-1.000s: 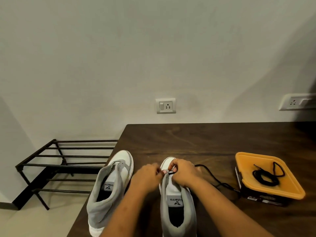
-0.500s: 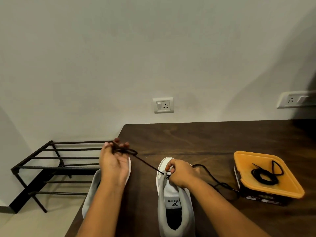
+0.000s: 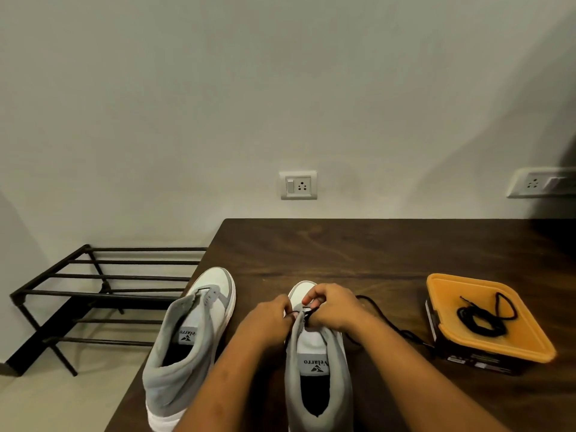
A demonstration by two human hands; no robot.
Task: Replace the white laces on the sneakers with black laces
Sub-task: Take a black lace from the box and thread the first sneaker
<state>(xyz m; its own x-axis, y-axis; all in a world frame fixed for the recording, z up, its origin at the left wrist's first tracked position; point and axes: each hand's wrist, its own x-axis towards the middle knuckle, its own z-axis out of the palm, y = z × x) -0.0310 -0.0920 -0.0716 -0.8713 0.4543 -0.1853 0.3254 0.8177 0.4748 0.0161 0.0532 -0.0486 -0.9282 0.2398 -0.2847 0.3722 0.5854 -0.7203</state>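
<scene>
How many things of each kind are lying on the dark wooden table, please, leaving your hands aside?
Grey-and-white high-top sneakers: 2
Black laces, one trailing from the right sneaker and one coiled on the lid: 2
Dark box with an orange plastic lid: 1
Total: 5

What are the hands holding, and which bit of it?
Both pinch the black lace: the right hand near the sneaker's front eyelets, the left hand seemingly its end beside them. The rest trails on the table.
</scene>
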